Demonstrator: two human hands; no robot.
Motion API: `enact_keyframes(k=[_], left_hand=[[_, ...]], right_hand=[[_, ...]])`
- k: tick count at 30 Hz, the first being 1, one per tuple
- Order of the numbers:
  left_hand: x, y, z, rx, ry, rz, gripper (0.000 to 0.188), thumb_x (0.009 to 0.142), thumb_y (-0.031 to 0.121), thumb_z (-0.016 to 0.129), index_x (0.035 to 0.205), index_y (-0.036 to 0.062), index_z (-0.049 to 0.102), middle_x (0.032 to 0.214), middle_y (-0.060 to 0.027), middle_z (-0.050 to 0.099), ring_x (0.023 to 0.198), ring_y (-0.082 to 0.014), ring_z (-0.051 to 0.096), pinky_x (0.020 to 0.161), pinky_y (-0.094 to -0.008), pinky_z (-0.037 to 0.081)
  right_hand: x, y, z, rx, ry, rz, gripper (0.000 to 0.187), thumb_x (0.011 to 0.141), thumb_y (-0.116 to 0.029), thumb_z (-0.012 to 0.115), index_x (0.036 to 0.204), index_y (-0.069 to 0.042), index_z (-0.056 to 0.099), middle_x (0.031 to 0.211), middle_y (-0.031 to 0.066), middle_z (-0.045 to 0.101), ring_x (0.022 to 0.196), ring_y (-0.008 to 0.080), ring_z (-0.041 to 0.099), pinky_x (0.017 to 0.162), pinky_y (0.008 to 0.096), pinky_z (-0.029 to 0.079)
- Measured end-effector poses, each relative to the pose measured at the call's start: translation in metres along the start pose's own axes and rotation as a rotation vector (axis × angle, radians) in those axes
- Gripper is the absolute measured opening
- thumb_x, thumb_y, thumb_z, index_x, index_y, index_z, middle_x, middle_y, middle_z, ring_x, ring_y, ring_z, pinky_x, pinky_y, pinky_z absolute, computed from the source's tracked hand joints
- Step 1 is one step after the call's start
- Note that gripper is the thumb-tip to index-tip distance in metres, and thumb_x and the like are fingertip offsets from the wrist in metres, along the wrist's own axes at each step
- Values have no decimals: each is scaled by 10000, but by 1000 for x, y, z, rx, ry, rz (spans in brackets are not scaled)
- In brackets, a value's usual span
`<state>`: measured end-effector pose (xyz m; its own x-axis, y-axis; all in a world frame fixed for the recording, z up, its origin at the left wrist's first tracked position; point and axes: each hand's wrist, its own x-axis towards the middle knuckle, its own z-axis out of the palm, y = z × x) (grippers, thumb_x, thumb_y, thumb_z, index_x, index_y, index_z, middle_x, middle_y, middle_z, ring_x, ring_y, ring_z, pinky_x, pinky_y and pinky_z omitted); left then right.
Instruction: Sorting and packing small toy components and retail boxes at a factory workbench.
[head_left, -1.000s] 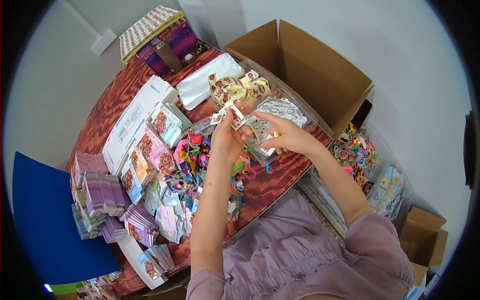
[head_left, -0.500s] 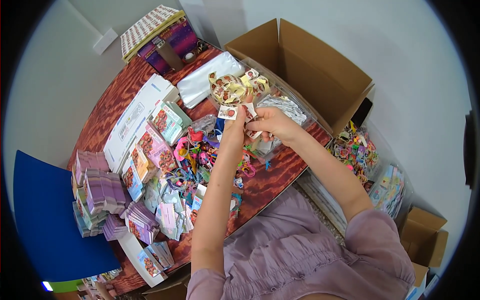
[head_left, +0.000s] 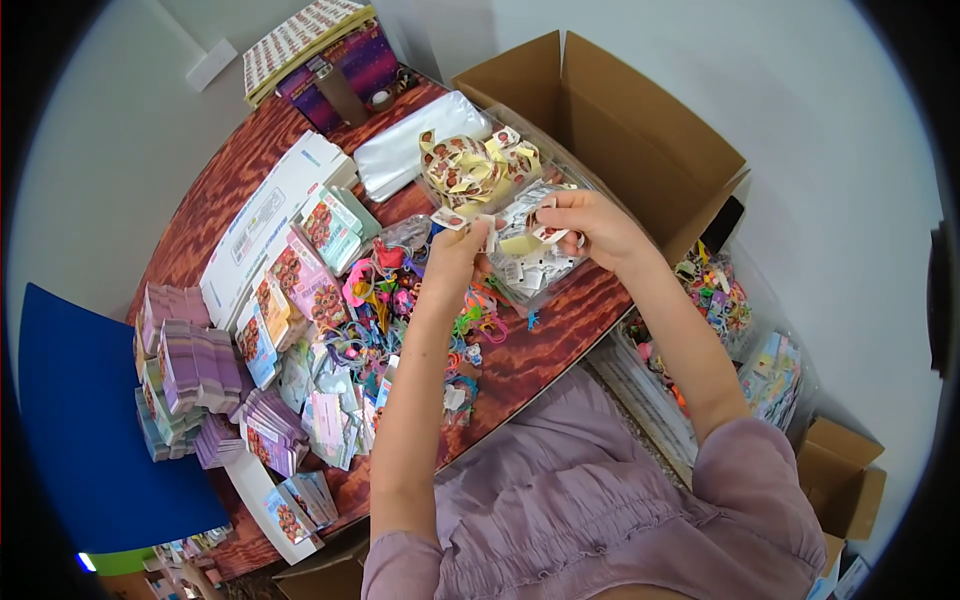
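Over the plastic tray (head_left: pixel 541 305) both my hands grip parts of a sticker strip (head_left: pixel 520 244), cream-backed with small red-brown pictures. My left hand (head_left: pixel 458 258) pinches one end, and a white sticker piece sticks out past its thumb. My right hand (head_left: pixel 592 228) has thumb and fingers closed on the other part, where pieces curl. Beneath them in the tray lie many small white packets (head_left: pixel 535 268). A heap of similar sticker strips (head_left: pixel 470 168) fills the tray's far end. Just left of my left hand is a pile of colourful small toys and cords (head_left: pixel 385 300).
Card packs (head_left: pixel 190 370) are stacked at the left beside a white box (head_left: pixel 265 230). Clear plastic bags (head_left: pixel 415 145) lie behind the tray. An open cardboard box (head_left: pixel 640 130) stands at the far right, with a bag of trinkets (head_left: pixel 715 300) below it.
My hands have moved apart, the right one going right and slightly up. Part of the strip now shows stretched between them, and the packets below are more visible.
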<state>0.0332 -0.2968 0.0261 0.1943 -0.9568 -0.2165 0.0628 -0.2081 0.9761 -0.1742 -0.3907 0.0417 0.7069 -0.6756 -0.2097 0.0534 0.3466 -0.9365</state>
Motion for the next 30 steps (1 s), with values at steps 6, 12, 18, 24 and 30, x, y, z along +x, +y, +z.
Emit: enact_keyframes(k=[6, 12, 18, 24, 30], left_hand=[[-2, -5, 1, -91, -22, -50, 345, 1027, 311, 534, 1137, 29, 700, 830, 20, 656, 611, -58, 547, 533, -210, 407], [-10, -7, -3, -597, -225, 61, 390, 1033, 252, 514, 1289, -36, 576, 1127, -83, 700, 706, -133, 662, 557, -235, 499], [-11, -8, 9, -270, -283, 33, 322, 991, 232, 599, 1246, 36, 610, 1110, -84, 706, 807, -168, 698, 580, -249, 517], [-5, -16, 16, -236, -198, 63, 300, 1010, 197, 564, 1255, 29, 608, 1107, -67, 706, 890, -150, 672, 661, -264, 518], [-6, -16, 13, -368, -77, 47, 288, 1018, 186, 552, 1226, -4, 613, 1146, -94, 696, 958, -186, 675, 691, -291, 530]], right_hand=[[9, 2, -2, 48, -12, 15, 139, 910, -198, 700, 904, -59, 703, 647, -29, 602, 480, 36, 479, 446, 202, 373], [18, 12, -15, 355, -32, 33, 181, 927, -199, 691, 1013, -44, 655, 603, -54, 503, 491, 35, 457, 429, 209, 325], [21, 13, -13, 527, -186, 155, 136, 947, -190, 667, 911, -81, 593, 587, -72, 435, 493, 43, 437, 427, 196, 286], [22, 15, -4, 493, -84, 175, 157, 967, -212, 633, 875, -104, 566, 579, -61, 427, 457, 41, 366, 422, 193, 284], [19, 9, -6, 676, 109, 66, 149, 980, -165, 610, 867, -109, 532, 586, -48, 429, 476, 67, 379, 430, 207, 313]])
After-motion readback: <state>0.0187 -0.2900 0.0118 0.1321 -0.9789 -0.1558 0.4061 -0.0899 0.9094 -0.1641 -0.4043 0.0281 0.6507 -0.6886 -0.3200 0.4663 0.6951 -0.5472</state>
